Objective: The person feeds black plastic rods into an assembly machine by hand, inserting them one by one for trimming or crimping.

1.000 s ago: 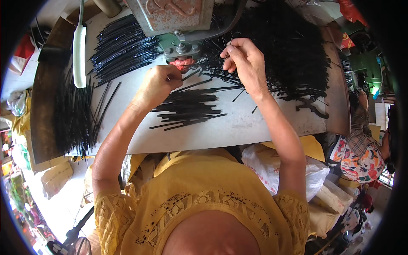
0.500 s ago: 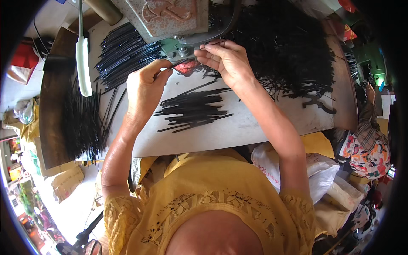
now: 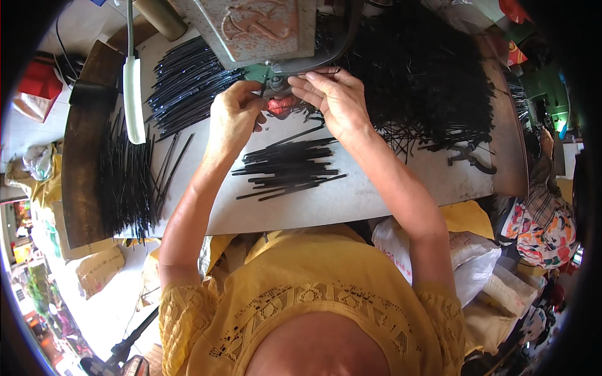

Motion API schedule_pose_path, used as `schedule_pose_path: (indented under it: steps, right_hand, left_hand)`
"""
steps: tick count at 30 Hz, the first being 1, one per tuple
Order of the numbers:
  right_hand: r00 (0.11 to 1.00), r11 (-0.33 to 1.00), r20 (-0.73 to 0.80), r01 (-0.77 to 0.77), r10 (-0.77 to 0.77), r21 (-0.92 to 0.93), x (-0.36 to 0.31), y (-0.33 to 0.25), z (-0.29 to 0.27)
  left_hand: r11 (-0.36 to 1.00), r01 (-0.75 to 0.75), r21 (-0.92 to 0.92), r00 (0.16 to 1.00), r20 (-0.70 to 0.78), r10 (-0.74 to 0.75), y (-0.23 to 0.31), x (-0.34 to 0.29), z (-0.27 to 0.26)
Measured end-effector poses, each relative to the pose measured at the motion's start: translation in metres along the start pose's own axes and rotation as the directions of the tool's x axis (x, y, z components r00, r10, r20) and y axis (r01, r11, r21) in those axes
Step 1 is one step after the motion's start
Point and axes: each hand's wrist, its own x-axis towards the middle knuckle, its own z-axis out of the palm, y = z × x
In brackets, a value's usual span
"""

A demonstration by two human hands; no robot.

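Observation:
My left hand [image 3: 235,116] is closed at the left of the machine's bolt [image 3: 276,82]. A thin black strip [image 3: 263,86] stands up from its thumb and fingertips, tilted toward the machine [image 3: 266,31]. On the bolt's other side, my right hand [image 3: 340,103] pinches with thumb and forefinger, its remaining fingers loosely stretched. What lies in that pinch is too dark and small to make out. Between the hands sits a bundle of red material [image 3: 280,106] under the bolt. A loose pile of short black strips [image 3: 288,164] lies on the pale tabletop [image 3: 370,188] below my wrists.
Neatly laid black strips [image 3: 191,84] fill the table's back left, with another bunch [image 3: 128,182] by the raised left edge. A large tangled black heap [image 3: 433,75] covers the right. A white tube lamp [image 3: 133,100] hangs at left. White sacks [image 3: 464,263] stand below the table's right.
My left hand has moved right and closer to the bolt, and the strip in it now stands more upright. My right hand has shifted slightly, still pinching. The whole view has shifted a little.

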Motion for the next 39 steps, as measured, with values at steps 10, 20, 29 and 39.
schedule_pose_path:
  steps: [10, 20, 29, 39]
  right_hand:
    - [0.999, 0.999, 0.026, 0.036, -0.035, -0.018, -0.003, -0.001, 0.006]
    - [0.999, 0.999, 0.002, 0.043, -0.043, -0.008, -0.001, 0.0, 0.004]
    - [0.998, 0.998, 0.02, 0.062, -0.061, -0.022, 0.0, 0.003, 0.008]
    - [0.999, 0.996, 0.013, 0.05, -0.049, -0.078, 0.0, 0.006, 0.011]
  left_hand:
    - [0.991, -0.084, 0.1, 0.996, 0.005, 0.084, -0.003, -0.002, 0.002]
    - [0.982, -0.127, 0.141, 0.991, -0.016, 0.131, -0.005, 0.0, 0.003]
    - [0.949, -0.191, 0.252, 0.976, -0.059, 0.212, -0.005, 0.001, 0.004]
    - [0.627, -0.406, 0.665, 0.856, 0.036, 0.516, -0.014, -0.001, 0.005]
